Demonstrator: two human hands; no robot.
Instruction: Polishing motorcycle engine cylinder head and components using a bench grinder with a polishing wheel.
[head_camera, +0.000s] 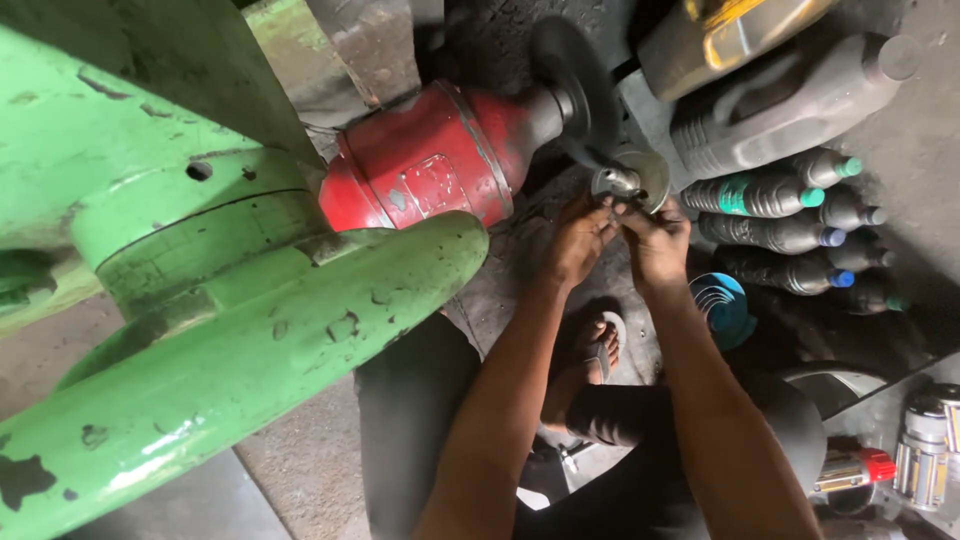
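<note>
My left hand (580, 238) and my right hand (655, 243) meet under a small round metal part (628, 180) with a disc-shaped flange. Both hands pinch at its lower side, fingers closed around something small that I cannot make out. Just above the metal part sits a dark round wheel (575, 85) on the shaft of a red motor housing (430, 160). My forearms reach up from the bottom of the view, over my foot in a sandal (598, 352).
A large green machine body (200, 300) fills the left half. Several dark plastic bottles with coloured caps (780, 215) and a grey jerrycan (790, 95) lie at the right. A blue round object (722, 305) sits on the floor; chrome parts (925, 440) are at bottom right.
</note>
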